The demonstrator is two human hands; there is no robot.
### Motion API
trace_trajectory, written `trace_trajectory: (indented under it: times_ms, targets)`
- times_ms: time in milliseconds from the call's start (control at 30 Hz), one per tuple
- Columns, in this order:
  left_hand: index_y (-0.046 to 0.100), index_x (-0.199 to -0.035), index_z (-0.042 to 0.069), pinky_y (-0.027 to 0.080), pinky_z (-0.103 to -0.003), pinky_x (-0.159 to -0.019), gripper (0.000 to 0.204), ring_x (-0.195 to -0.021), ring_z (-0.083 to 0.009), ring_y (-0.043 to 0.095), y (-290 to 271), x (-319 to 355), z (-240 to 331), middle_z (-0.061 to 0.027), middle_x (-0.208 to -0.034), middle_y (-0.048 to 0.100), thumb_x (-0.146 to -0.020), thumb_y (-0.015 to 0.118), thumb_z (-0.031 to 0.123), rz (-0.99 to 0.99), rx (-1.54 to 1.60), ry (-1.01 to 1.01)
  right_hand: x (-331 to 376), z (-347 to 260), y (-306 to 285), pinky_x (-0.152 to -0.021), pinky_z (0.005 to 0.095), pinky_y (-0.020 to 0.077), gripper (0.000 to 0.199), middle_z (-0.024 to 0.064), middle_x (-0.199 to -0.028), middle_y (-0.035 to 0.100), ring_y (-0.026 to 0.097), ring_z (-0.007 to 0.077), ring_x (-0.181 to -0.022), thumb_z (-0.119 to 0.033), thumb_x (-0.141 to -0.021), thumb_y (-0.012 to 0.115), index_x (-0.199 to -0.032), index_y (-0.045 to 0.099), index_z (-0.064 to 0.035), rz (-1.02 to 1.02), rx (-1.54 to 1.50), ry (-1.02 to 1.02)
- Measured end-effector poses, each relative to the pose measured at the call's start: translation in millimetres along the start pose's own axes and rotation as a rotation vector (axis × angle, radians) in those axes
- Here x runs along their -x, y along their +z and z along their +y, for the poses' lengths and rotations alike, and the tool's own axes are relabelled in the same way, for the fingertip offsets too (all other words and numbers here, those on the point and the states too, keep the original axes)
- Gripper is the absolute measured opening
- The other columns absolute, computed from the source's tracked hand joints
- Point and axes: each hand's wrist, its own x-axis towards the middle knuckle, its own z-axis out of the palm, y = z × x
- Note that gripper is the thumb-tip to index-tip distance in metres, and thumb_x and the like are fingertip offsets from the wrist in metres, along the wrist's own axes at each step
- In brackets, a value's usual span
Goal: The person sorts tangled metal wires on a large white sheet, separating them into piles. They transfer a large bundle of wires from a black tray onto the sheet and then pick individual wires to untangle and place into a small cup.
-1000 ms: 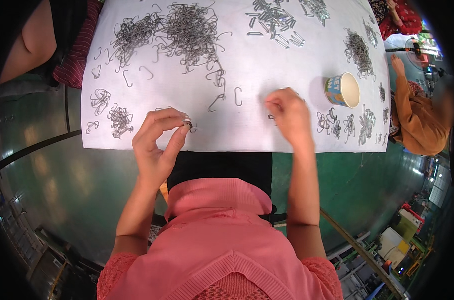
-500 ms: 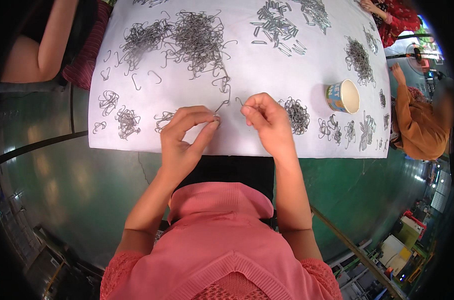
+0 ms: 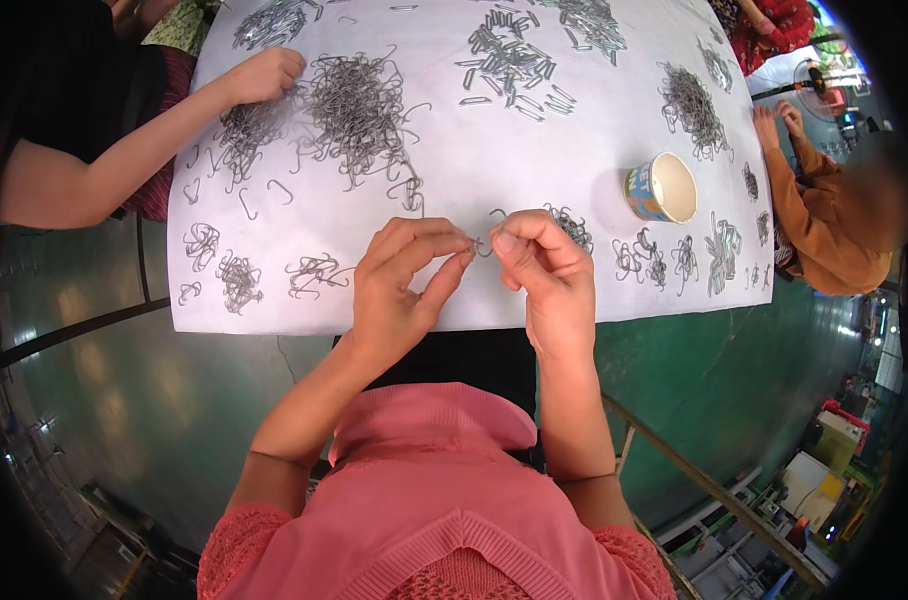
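- Where the two hands met above the near edge of the white sheet [image 3: 534, 150], pinched between them one small wire hook [image 3: 486, 243].
- Left hand [image 3: 399, 290]: curled, thumb and forefinger closed together on the left end of the wire hook, other fingers bent loosely beside them.
- Right hand [image 3: 546, 275]: likewise curled, fingertips [image 3: 502, 243] closed on the right end of the same hook, knuckles turned upward.
- Wire hook: held just above the sheet, between the two sets of fingertips, near a small tangle of hooks [image 3: 574, 226] lying just behind the right hand.
- Large heap of wire hooks [image 3: 359, 105]: spread on the far left part of the sheet, well apart from the held piece.
- Smaller bundles [image 3: 239, 280]: laid out in a row along the near left edge of the sheet.
- Further bundles [image 3: 674, 262]: set along the near right edge, past the right hand.
- Paper cup [image 3: 662, 188]: upright and open-topped, to the right of the hands, apart from both.
- Another person's hand [image 3: 264, 75]: resting on the far left heap, arm coming in from the left.
- A third person's sleeve [image 3: 804, 215], orange-brown, reaching to the right edge of the sheet.
- Pink garment [image 3: 434, 500]: filling the lower middle of the view beneath the forearms.
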Motion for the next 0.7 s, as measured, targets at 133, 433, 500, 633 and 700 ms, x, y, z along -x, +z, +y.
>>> trace_trajectory:
  times_ms: [133, 433, 500, 633, 700]
  targets:
    - [0.069, -0.089, 0.007, 0.046, -0.031, -0.072, 0.016, -0.082, -0.0208, 0.059, 9, -5, 0, -0.006, -0.091, 0.065, -0.074, 0.071, 0.003, -0.042, -0.008, 0.052, -4, 2, -7, -0.063, 0.0197, 0.0393, 0.003, 0.0001, -0.087, 0.056, 0.048, 0.0062, -0.08, -0.005, -0.084, 0.066, -0.085, 0.065, -0.0025, 0.059, 0.037, -0.067]
    - [0.069, -0.093, 0.008, 0.048, -0.035, -0.074, 0.012, -0.083, -0.0266, 0.06, 50, -116, -97, -0.009, -0.091, 0.065, -0.083, 0.064, 0.013, -0.07, -0.442, 0.122, -11, -7, -23, -0.065, 0.0203, 0.0412, 0.005, 0.0026, -0.088, 0.055, 0.052, 0.0087, -0.077, 0.001, -0.082, 0.065, -0.087, 0.066, -0.0016, 0.116, 0.059, -0.234]
    - [0.069, -0.093, 0.009, 0.049, -0.036, -0.074, 0.013, -0.082, -0.0269, 0.06, 68, -136, -115, -0.0081, -0.091, 0.064, -0.084, 0.063, 0.016, -0.111, -0.604, 0.162, -14, -8, -27, -0.063, 0.0201, 0.0403, 0.004, 0.0019, -0.087, 0.055, 0.051, 0.0079, -0.076, 0.0, -0.082, 0.066, -0.086, 0.066, -0.002, 0.136, 0.064, -0.233]
    - [0.068, -0.096, 0.009, 0.05, -0.036, -0.073, 0.016, -0.081, -0.0264, 0.061, 72, -154, -134, -0.0082, -0.09, 0.064, -0.083, 0.064, 0.017, -0.244, -0.862, 0.28, -17, -12, -24, -0.059, 0.0196, 0.0374, 0.002, 0.0002, -0.084, 0.056, 0.05, 0.006, -0.073, -0.002, -0.081, 0.067, -0.083, 0.067, -0.0029, 0.159, 0.101, -0.2]
    - [0.067, -0.099, 0.009, 0.05, -0.033, -0.073, 0.018, -0.079, -0.0243, 0.062, 69, -157, -138, -0.0087, -0.09, 0.065, -0.082, 0.064, 0.016, -0.31, -0.975, 0.244, -20, -8, -21, -0.057, 0.0196, 0.0364, 0.003, -0.0005, -0.082, 0.056, 0.05, 0.0055, -0.071, -0.003, -0.081, 0.068, -0.083, 0.068, -0.004, 0.148, 0.111, -0.226]
